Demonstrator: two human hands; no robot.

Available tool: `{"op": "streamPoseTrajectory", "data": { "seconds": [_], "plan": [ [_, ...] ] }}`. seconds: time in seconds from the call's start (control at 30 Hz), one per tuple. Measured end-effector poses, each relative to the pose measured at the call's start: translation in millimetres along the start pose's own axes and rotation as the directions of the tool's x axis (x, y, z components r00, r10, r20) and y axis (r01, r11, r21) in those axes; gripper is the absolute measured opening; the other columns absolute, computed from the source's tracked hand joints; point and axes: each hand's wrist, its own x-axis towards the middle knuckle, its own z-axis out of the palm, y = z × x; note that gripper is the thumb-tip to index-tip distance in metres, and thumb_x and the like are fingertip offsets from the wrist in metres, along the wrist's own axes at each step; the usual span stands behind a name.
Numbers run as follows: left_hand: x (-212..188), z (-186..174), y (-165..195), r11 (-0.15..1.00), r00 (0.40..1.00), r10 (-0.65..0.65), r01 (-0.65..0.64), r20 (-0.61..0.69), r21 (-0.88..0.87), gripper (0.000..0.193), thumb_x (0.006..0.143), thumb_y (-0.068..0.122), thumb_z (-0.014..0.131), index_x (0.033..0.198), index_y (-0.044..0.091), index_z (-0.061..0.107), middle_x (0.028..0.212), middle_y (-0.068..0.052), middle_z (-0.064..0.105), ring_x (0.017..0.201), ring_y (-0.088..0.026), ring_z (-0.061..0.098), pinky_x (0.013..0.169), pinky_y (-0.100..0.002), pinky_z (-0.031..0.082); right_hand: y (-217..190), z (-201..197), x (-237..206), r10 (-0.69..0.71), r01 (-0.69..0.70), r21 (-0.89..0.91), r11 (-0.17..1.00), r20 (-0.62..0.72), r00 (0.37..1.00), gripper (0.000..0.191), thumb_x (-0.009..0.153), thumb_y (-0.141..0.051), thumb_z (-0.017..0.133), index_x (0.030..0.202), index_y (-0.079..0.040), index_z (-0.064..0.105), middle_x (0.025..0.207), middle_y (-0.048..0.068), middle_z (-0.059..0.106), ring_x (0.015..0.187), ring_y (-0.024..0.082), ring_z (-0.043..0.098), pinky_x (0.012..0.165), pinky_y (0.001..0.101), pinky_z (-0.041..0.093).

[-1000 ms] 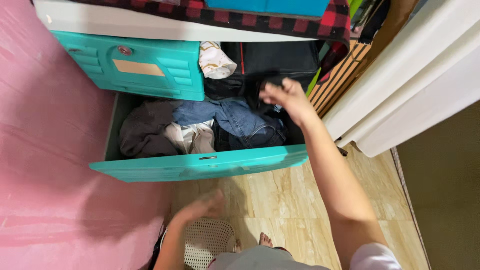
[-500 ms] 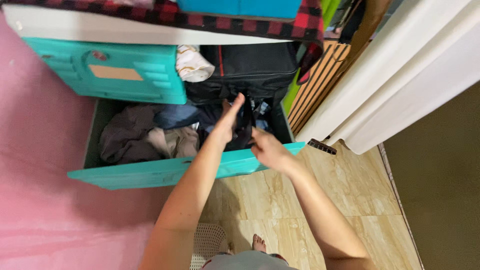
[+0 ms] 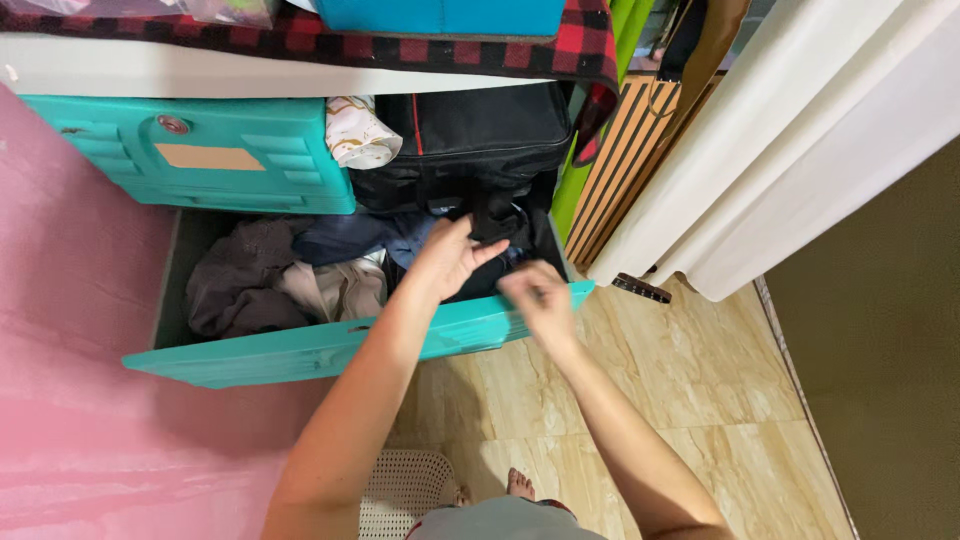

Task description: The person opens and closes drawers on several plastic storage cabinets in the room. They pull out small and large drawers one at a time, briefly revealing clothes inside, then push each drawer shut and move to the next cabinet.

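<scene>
I am reaching my left hand (image 3: 452, 257) with fingers spread onto the dark soft cloth (image 3: 500, 222) lying in the open teal plastic drawer (image 3: 330, 350). My right hand (image 3: 535, 297) is blurry; I cannot tell its fingers. The cloth looks light and floppy, easy to bunch. Grey and cream clothes (image 3: 280, 285) are filling the drawer too.

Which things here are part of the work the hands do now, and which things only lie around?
In use:
- left hand over the dark clothes
- right hand, blurred, at the front edge of the open teal drawer

Lying about:
- grey garment
- black bag
- white perforated basket
- checked red blanket
</scene>
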Motion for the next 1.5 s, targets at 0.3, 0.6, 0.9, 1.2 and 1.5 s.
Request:
{"op": "streamPoseTrajectory", "data": {
  "seconds": [0.3,0.6,0.9,1.2,1.5],
  "plan": [
    [19.7,6.3,85.6,0.937,0.985,0.155,-0.169,0.068,0.305,0.035,0.097,0.010,0.067,0.126,-0.005,0.054,0.127,-0.016,0.065,0.114,-0.026,0.069,0.101,-0.044,0.058,-72.2,-15.0,144.1,-0.506,0.469,-0.373,0.801,-0.003,0.863,0.071,0.081,-0.036,0.087,0.134,-0.003,0.053,0.149,0.031,0.039,0.141,0.047,0.041,0.117,0.0473,0.040],
    [-63.7,26.6,125.1,-0.178,0.940,0.070,-0.318,0.334,0.931,0.031,0.091,0.019,0.075,0.120,0.008,0.073,0.115,-0.014,0.074,0.104,-0.027,0.074,0.091,-0.034,0.056,-50.7,9.1,104.2,-0.399,0.376,-0.436,0.818,0.042,0.916,0.032,0.086,-0.018,0.081,0.115,-0.008,0.070,0.132,0.016,0.060,0.118,0.035,0.054,0.101,0.0443,0.045],
    [-19.3,53.2,121.0,-0.795,0.638,0.347,-0.190,0.687,0.577,0.059,0.070,0.028,0.081,0.127,0.016,0.071,0.105,-0.003,0.062,0.097,-0.026,0.060,0.077,-0.043,0.052,38.0,30.6,54.7,0.303,-0.285,0.148,0.947,-0.117,0.946,0.032,0.095,-0.028,0.081,0.119,-0.008,0.072,0.113,0.016,0.057,0.107,0.026,0.052,0.088,0.0339,0.047],
    [23.5,51.6,139.8,-0.837,0.501,0.380,-0.171,0.778,0.519,0.030,0.087,0.022,0.077,0.115,0.014,0.075,0.098,-0.001,0.064,0.094,-0.024,0.062,0.075,-0.041,0.054,-10.0,14.1,97.8,0.398,-0.165,0.755,0.634,-0.136,0.907,0.040,0.096,-0.015,0.071,0.134,-0.003,0.062,0.125,0.006,0.062,0.109,0.017,0.064,0.092,0.0313,0.058],
    [14.9,60.9,143.8,-0.796,0.508,0.421,-0.190,0.751,0.575,0.028,0.085,0.020,0.076,0.112,0.014,0.076,0.096,-0.001,0.066,0.094,-0.025,0.062,0.074,-0.042,0.054,-37.1,56.8,162.2,-0.477,0.435,-0.616,0.657,0.108,0.872,0.050,0.092,-0.025,0.069,0.132,0.005,0.066,0.138,0.020,0.062,0.099,0.035,0.059,0.091,0.0443,0.051]
  ]
}}
